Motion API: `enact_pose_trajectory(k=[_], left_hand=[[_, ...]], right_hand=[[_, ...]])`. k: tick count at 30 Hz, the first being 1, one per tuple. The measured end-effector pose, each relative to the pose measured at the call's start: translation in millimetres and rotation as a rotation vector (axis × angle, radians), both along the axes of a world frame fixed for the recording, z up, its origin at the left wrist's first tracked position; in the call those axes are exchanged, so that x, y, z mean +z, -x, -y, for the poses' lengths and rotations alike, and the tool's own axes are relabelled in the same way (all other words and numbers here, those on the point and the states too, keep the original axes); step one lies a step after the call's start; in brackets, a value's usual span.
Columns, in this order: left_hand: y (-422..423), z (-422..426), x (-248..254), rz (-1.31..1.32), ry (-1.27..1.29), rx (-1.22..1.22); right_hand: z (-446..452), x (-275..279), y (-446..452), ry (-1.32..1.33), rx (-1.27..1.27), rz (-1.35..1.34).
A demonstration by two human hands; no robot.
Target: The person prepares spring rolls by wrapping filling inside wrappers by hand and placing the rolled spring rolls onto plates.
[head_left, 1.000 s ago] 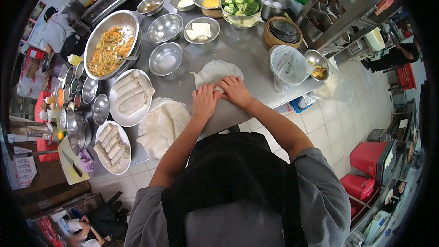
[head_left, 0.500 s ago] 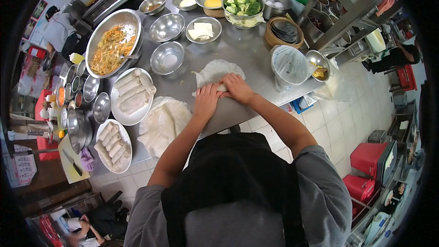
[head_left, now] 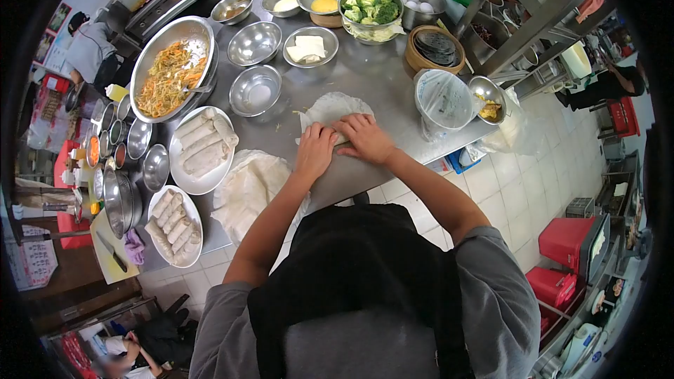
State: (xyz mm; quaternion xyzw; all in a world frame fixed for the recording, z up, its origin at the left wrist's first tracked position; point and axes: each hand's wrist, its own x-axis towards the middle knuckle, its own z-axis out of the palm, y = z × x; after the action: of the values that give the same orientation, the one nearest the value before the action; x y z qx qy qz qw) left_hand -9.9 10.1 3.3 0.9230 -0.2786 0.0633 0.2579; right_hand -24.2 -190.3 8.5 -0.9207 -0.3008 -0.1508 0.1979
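Observation:
A thin round spring roll wrapper (head_left: pixel 335 106) lies on the steel table, its near part folded into a roll. My left hand (head_left: pixel 316 151) presses on the roll's left end with its fingers bent over it. On the right end, the fingers of my right hand (head_left: pixel 366 140) curl over in the same way. Most of the roll and any filling inside are hidden under my fingers. Left of my left forearm is a stack of loose wrappers (head_left: pixel 253 189). Finished rolls lie on an upper oval plate (head_left: pixel 219 164) and a lower oval plate (head_left: pixel 189 260).
A large bowl (head_left: pixel 203 31) of shredded vegetable filling with a utensil stands at the left. Several metal bowls (head_left: pixel 255 91) line the back, one with broccoli (head_left: pixel 372 7). A bag-lined tub (head_left: pixel 444 102) sits by the right edge. A knife (head_left: pixel 112 251) rests on a board.
Both hands have shifted slightly, and the near edge of the wrapper is rolled a little further away from me. My right hand's fingers now lie flatter over the roll.

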Motion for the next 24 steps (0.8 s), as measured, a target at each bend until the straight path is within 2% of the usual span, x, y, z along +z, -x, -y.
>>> enact_pose_trajectory(k=[1, 4, 7, 10, 13, 16, 19, 22, 24], left_hand=[[-1, -1, -4, -0.007, 0.001, -0.003], [2, -9, 2, -0.098, 0.274, -0.042], [15, -32, 10, 0.172, 0.348, 0.24], [34, -47, -7, -0.168, 0.684, 0.649], [34, -39, -4, -0.526, 1.017, 0.71], [20, -29, -6, -0.553, 1.061, 0.788], [7, -39, -31, -0.367, 0.91, 0.692], [-4, -45, -22, -0.411, 0.972, 0.495], [-11, -52, -7, -0.457, 0.835, 0.411]], right_hand=[[-4, 0, 1, -0.013, 0.013, -0.032], [-8, -12, -1, 0.052, -0.029, -0.107], [-8, -14, -1, 0.108, -0.023, -0.118], [-9, -16, -2, 0.072, -0.018, -0.078], [-9, -8, -1, 0.086, -0.017, -0.117], [-8, -8, -2, 0.082, -0.01, -0.135], [-8, -10, -2, 0.084, -0.014, -0.111], [-6, -13, -2, 0.054, 0.003, -0.122], [-6, -12, -1, 0.049, -0.002, -0.123]])
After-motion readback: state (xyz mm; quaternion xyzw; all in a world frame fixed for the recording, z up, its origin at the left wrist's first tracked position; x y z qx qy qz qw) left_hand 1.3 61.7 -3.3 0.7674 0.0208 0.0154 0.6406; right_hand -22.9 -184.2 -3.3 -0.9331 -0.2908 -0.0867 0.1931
